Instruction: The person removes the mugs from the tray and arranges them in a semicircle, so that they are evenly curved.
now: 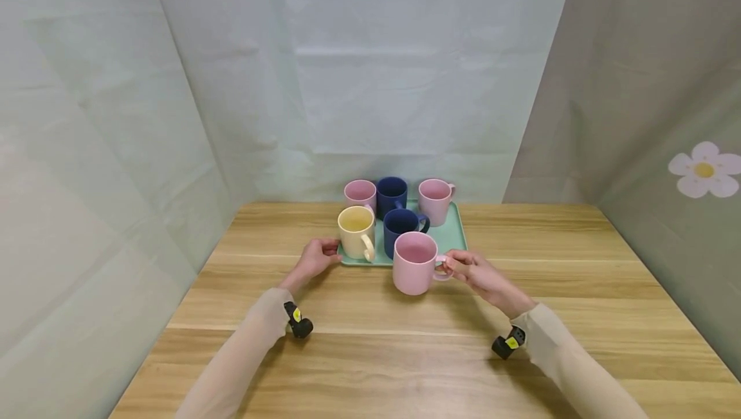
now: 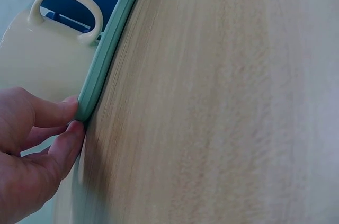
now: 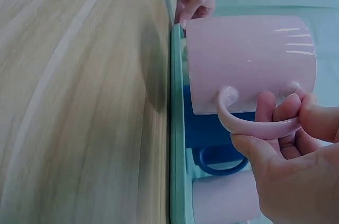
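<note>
My right hand (image 1: 480, 275) grips the handle of a pink mug (image 1: 412, 277), which is upright at the front edge of a mint-green tray (image 1: 454, 237). In the right wrist view, fingers curl through the handle and the mug's body overlaps the tray's rim. With thumb and fingertips, my left hand (image 1: 315, 258) pinches the tray's front left corner, also seen in the left wrist view. Just beside that hand stands a cream-yellow mug (image 1: 352, 242), its handle turned to the front right. A navy mug (image 1: 395, 239) stands behind the held mug, partly hidden by it.
Along the tray's back stand a pink mug (image 1: 359, 192) at left, another navy mug (image 1: 390, 192) in the middle and one more pink mug (image 1: 434, 206) at right. The tray lies on a wooden table (image 1: 393, 361). Pale cloth (image 1: 405, 84) hangs behind and at the sides.
</note>
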`<state>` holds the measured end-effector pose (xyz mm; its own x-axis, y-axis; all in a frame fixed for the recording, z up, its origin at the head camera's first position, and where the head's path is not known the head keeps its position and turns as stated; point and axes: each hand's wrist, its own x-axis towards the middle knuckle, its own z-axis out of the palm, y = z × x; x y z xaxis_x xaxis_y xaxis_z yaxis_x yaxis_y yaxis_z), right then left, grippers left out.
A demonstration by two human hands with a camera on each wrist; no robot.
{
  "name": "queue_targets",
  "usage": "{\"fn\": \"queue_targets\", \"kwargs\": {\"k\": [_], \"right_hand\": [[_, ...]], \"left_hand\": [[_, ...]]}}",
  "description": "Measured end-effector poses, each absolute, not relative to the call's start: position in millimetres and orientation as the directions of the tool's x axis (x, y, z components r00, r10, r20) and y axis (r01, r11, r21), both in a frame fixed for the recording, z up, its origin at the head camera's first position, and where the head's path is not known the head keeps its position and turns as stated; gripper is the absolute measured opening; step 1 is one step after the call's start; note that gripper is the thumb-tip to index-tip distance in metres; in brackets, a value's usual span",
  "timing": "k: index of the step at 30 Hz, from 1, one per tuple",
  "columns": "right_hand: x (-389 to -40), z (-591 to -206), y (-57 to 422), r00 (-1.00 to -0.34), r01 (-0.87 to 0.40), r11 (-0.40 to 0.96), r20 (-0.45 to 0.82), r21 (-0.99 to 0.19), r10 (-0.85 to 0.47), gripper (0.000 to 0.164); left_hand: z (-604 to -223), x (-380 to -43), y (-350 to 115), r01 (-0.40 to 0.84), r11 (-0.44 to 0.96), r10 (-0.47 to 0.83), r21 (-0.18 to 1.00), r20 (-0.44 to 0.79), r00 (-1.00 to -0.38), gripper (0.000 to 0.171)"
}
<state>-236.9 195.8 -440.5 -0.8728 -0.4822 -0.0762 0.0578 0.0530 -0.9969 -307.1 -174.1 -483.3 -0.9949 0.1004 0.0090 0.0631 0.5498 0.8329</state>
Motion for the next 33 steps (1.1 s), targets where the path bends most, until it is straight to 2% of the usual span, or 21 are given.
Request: {"fn": "queue_targets", "kwargs": {"k": [14,23,28,33], "right_hand": [[-230.1,-441.5,178.1,-0.857,0.05,0.078,-0.083,-0.996,-0.508,0.013],[-222.9,-438.9,161.8,-0.806,-0.017,0.116,-0.055,-0.993,-0.589,0.021],[-215.7,-439.1,150.5,-0.779,-0.027,0.119,-0.054,-0.993,-0.625,0.032],[-208.9,-442.6,135.7,-0.743,-0.029,0.118,-0.058,-0.993,-0.667,0.035]], "left_hand": [[-483.0,-304.4,-172.9,0.083,0.541,0.115,0.837,0.024,-0.993,0.038],[-483.8,-307.8,-173.7,0.067,0.559,0.108,0.827,0.007,-0.994,0.039],[-484.7,-308.5,-174.7,0.084,0.554,0.12,0.828,0.02,-0.993,0.04],[-486.1,-306.1,-176.2,0.108,0.546,0.139,0.831,0.037,-0.99,0.042]]}}
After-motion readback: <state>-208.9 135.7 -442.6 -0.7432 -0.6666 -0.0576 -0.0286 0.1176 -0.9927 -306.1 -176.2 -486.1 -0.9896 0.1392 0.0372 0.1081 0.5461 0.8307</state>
